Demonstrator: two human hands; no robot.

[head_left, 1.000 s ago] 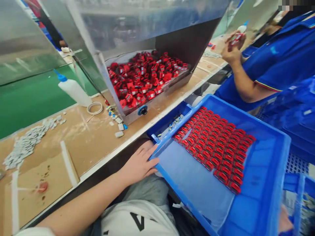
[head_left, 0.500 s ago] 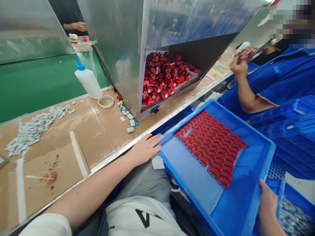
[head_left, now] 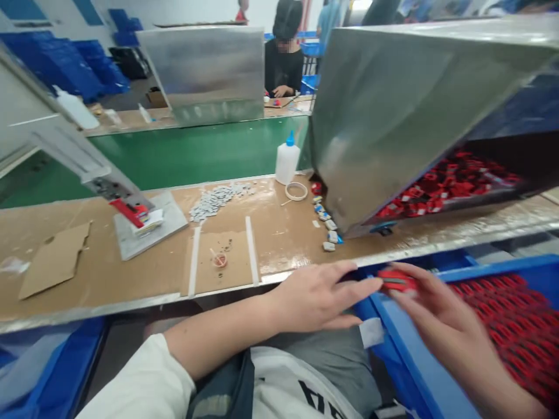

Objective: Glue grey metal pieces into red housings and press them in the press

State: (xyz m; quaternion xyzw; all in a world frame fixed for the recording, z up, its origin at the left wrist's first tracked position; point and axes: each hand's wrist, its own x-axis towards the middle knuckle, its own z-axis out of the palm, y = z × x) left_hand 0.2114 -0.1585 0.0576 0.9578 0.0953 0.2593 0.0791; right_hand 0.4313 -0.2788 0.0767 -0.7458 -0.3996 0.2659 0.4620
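Observation:
My right hand [head_left: 441, 311] pinches a small red plastic part [head_left: 398, 280] with a dark stripe, just above the near corner of a blue tray [head_left: 406, 355]. Fingers stretched and apart, my left hand [head_left: 325, 294] reaches toward it; a fingertip is at the part's left side, and I cannot tell if it touches. Rows of similar red parts [head_left: 515, 326] lie in the tray, partly behind my right forearm. A small white paper tag [head_left: 371, 333] hangs by the tray's left edge.
A metal bin [head_left: 371, 128] holds a heap of red parts [head_left: 454, 180]. On the bench are a white bottle [head_left: 287, 160], a tape roll [head_left: 296, 191], grey pieces [head_left: 216, 201], a small cup [head_left: 219, 260] and a hand press [head_left: 126, 203]. A person [head_left: 283, 64] sits opposite.
The view has swung left. My right hand has left the tray's far side and now holds a red part. My left hand has come off the tray's edge toward that part.

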